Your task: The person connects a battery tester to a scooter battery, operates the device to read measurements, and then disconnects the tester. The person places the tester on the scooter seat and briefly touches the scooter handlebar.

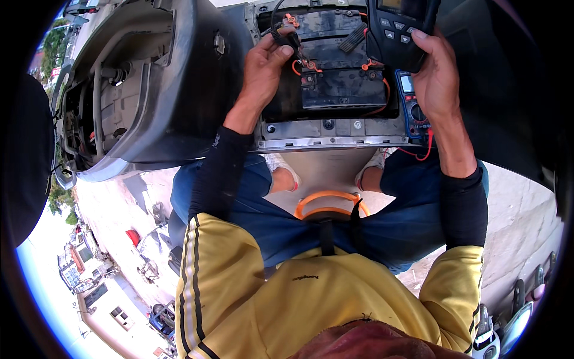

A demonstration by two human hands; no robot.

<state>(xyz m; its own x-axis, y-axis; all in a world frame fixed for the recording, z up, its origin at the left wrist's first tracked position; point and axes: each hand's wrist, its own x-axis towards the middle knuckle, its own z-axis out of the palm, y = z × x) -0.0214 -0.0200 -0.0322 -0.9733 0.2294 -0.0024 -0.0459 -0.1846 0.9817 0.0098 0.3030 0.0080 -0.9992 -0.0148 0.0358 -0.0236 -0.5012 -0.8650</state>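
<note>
My left hand (263, 64) pinches a small black clamp (286, 39) with a black cable against the terminal area of a dark battery (341, 78) with orange leads, set in a scooter's open compartment. My right hand (438, 76) holds a black handheld tester (399, 30) with buttons and a screen, thumb on its side. A blue multimeter (411, 106) with a red lead lies at the compartment's right edge, just under my right wrist.
The scooter's raised seat and grey body panel (137, 90) stand at left. The metal rim of the compartment (329, 140) faces my knees. An orange ring (326, 200) lies between my legs. Concrete ground and parked vehicles show at lower right.
</note>
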